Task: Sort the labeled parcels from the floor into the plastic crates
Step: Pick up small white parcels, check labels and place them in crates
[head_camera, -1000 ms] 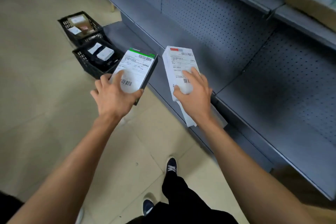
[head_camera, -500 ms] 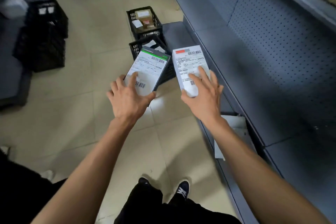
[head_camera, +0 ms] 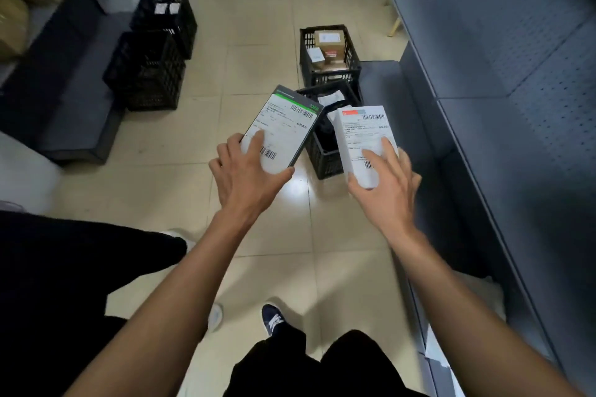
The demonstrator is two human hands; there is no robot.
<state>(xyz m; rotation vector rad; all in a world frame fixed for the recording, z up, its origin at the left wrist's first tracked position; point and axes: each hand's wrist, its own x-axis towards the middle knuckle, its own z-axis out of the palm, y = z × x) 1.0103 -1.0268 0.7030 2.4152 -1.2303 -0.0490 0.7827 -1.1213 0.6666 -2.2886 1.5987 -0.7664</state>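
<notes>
Carrying of two labeled parcels toward the crates is recorded in the head view, the only view available. A dark parcel with a green-banded label [head_camera: 280, 129] is gripped at its near end by the left hand [head_camera: 246, 176], thumb along the near right edge and fingers curled over the label face. A white parcel with a red-marked label [head_camera: 364, 142] is gripped at its near end by the right hand [head_camera: 385, 185], fingers spread on the label, thumb at the near corner. Both parcels are held in the air, labels up, over the tiled floor [head_camera: 258, 51], just short of the near black crate [head_camera: 324, 158]; the white parcel partly overlaps that crate in the picture.

A second crate [head_camera: 329, 51] is seen beyond it, holding brown boxes with labels. Two more black crates [head_camera: 151, 71] are set at the left against a grey platform [head_camera: 74, 126]. Grey shelving [head_camera: 516, 106] runs along the right.

Handling, as judged: both parcels appear rigid, flat and light, since each is supported from one end by a single hand. Label paper may be slick; a hold across the narrow edges is judged safer than pressure on the face. Release low into a crate is advised, contents being unknown.
</notes>
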